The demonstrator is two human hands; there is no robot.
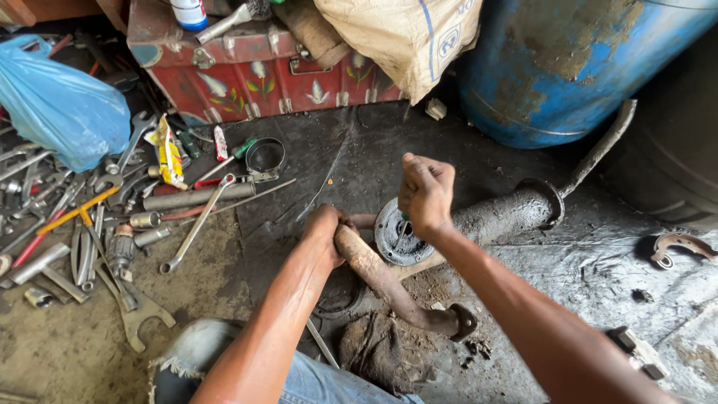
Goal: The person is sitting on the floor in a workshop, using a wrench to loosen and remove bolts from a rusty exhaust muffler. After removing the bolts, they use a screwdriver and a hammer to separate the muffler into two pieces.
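Far to my left a blue plastic bag slumps over a heap of tools on the oily floor, spanners and pliers lying every way, with a long ring spanner slanting out of the pile and a grey metal bar just above it. Behind them stands a red painted metal box, and near its foot lies a round steel clamp band. Coming inward, my left hand is clenched around the upper end of a rusty bent pipe, fingers wrapped right over it, so the pipe runs out from under my palm and down to the right, ending in a small flange close to my knee in torn jeans. Just right of that grip sits the round end plate of a grimy exhaust silencer, touching the pipe's top end where my left hand holds it. My right hand hovers directly over that plate, fisted tight around a slim tool with a green handle; its shaft points down onto the plate's face, though I cannot tell exactly where the tip lands. The silencer body stretches away rightward, its thin tail pipe curving up toward a big blue drum. A tan sack leans between box and drum.
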